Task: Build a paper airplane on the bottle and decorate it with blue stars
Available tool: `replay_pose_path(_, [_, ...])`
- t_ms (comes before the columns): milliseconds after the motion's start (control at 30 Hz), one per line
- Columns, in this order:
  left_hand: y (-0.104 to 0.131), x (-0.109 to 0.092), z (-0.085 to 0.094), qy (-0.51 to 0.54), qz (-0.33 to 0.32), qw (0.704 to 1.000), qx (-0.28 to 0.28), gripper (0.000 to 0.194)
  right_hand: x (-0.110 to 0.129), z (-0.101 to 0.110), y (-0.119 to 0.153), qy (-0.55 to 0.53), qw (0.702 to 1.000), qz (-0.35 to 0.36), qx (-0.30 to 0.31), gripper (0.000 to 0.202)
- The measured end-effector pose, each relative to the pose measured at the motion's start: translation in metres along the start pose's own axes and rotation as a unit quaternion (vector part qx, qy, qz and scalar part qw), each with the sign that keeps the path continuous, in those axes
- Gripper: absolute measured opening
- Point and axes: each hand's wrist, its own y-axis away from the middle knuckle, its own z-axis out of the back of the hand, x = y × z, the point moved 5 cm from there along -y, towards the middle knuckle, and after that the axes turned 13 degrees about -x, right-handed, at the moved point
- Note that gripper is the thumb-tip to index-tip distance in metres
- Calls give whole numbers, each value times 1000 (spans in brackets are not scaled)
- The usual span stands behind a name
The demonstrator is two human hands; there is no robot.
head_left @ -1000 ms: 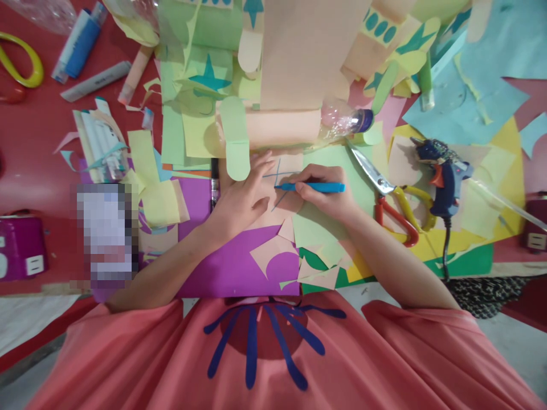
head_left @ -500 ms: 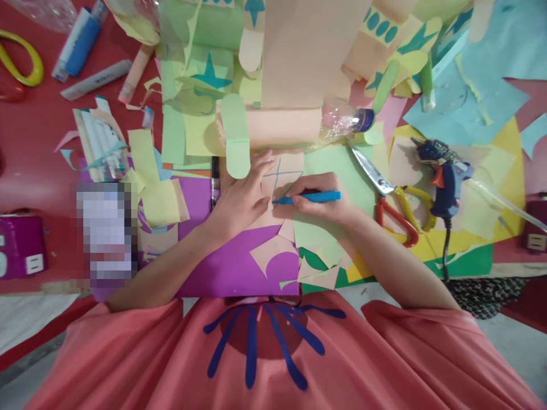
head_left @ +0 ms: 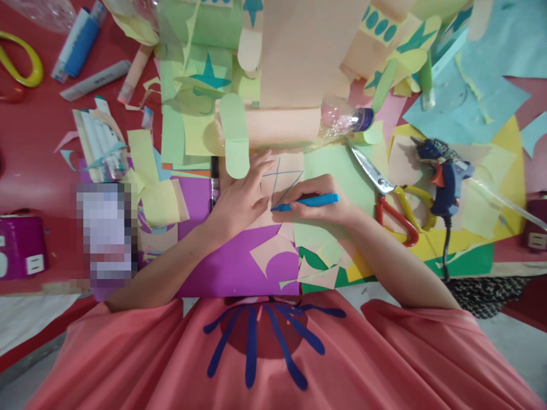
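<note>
A blue marker (head_left: 318, 200) is gripped in my right hand (head_left: 322, 196), its tip touching a peach paper (head_left: 284, 162) in the middle. Thin blue lines that cross and slant are drawn on that paper. Flat on the paper's left part rests my left hand (head_left: 241, 199), fingers spread and holding nothing. Beneath both lie a purple sheet (head_left: 239, 262) and a pale green sheet (head_left: 329, 165). Just beyond the hands is a plastic bottle (head_left: 337, 118) wrapped in peach paper, with a green strip (head_left: 235, 136) over it.
Right of my right hand lie open scissors (head_left: 382, 185) and a blue glue gun (head_left: 448, 182) with its cable. Markers (head_left: 96, 80), a pixelated rectangular object (head_left: 105, 233) and paper scraps (head_left: 160, 202) are on the left. Cut scraps (head_left: 273, 256) lie near the front edge.
The marker tip has moved slightly down and left along the paper, and my right hand has shifted a little with it. My left hand stays in place.
</note>
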Motion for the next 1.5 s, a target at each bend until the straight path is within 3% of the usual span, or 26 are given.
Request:
replay_pose_path(67, [1,2,-1,9,-1,1000,2,56,1,3,-1,-31,999,2,-19,31])
replay_pose_path(167, [2,5,-3,23,4,1000,6,61,4,15,-5,-57,991,29,-117,26])
replay_pose_path(233, [2,6,-4,28,5,1000,6,65,4,23,-7,-36,982,40,-182,22])
replay_pose_path(333, [2,6,-4,31,3,999,1,67,1,27,-8,6,974,50,-223,20])
replay_pose_path(767, [3,7,-4,26,-19,999,-15,67,0,25,-10,39,975,48,-213,13])
replay_pose_path(1233, [3,8,-5,59,5,998,-14,69,-3,26,-11,50,980,28,-192,11])
replay_pose_path(1500, [3,9,-5,35,-7,999,-13,66,-3,26,-11,59,982,-23,-179,11])
